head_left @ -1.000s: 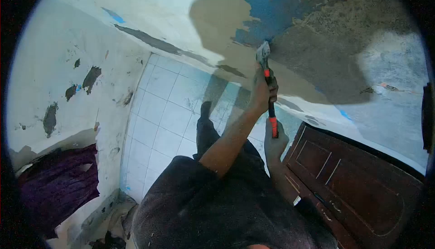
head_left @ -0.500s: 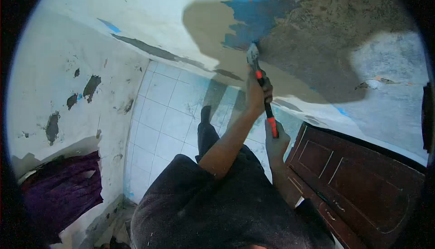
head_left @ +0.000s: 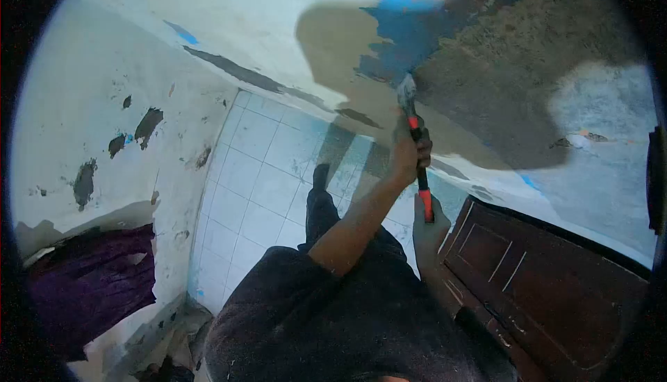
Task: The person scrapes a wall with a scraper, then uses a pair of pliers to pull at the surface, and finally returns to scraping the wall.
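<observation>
My left hand [head_left: 408, 149] is closed around the upper handle of a long scraper [head_left: 423, 180] with a black and red grip. Lower down, my right hand [head_left: 429, 233] holds the red butt end of the same handle. The scraper's pale, dusty head [head_left: 407, 89] meets the wall at the lower edge of a blue paint patch [head_left: 410, 35]. To the right of the head spreads bare grey-brown plaster [head_left: 500, 97]; cream paint [head_left: 229, 7] covers the wall to the left. My shadow falls over the worked area.
White floor tiles [head_left: 257, 167] run below the wall, with my foot [head_left: 320, 176] on them. A dark brown wooden cabinet [head_left: 556, 292] stands at the right. On the left, a chipped wall [head_left: 104, 118] has a purple cloth [head_left: 97, 278] against it.
The view has shifted slightly, so the wall appears farther right and lower. Both hands keep their hold on the scraper, its head still at the blue patch's lower edge.
</observation>
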### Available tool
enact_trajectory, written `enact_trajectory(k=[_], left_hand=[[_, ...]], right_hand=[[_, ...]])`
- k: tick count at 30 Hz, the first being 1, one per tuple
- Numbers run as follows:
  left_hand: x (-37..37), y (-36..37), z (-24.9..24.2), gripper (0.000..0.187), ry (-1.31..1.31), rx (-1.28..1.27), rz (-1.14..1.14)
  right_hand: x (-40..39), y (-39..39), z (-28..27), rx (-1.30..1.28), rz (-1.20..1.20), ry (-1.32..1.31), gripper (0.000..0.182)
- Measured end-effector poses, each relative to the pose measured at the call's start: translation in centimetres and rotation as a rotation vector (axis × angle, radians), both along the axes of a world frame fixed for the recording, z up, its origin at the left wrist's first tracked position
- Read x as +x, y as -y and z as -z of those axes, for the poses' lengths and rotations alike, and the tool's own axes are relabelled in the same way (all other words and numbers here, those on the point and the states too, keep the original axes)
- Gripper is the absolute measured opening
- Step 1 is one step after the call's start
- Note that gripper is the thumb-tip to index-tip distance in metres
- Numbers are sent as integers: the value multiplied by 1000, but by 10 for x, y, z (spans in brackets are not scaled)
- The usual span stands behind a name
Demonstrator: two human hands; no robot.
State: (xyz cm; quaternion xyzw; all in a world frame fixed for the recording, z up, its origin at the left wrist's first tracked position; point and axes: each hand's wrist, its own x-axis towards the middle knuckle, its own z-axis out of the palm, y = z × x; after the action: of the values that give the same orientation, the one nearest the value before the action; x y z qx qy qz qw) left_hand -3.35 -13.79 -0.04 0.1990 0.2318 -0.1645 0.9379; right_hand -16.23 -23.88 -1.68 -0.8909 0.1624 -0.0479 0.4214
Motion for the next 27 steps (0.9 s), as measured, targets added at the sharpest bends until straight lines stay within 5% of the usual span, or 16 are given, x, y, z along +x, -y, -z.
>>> enact_trajectory(k=[15,18,21,27], left_hand=[[5,2,18,48,93,-14,-75],[9,1,11,46,68,-33,-30],[27,-25,21,47,95,39,-246],[-2,1,12,49,-7,-23,16]], right_hand=[[10,3,-23,-52,5,-138,27],[20,6,-14,-89,-52,1,27],[42,-5,-29,-214,-187,-28,27],[-2,-3,-9,-91,-43,52,27]])
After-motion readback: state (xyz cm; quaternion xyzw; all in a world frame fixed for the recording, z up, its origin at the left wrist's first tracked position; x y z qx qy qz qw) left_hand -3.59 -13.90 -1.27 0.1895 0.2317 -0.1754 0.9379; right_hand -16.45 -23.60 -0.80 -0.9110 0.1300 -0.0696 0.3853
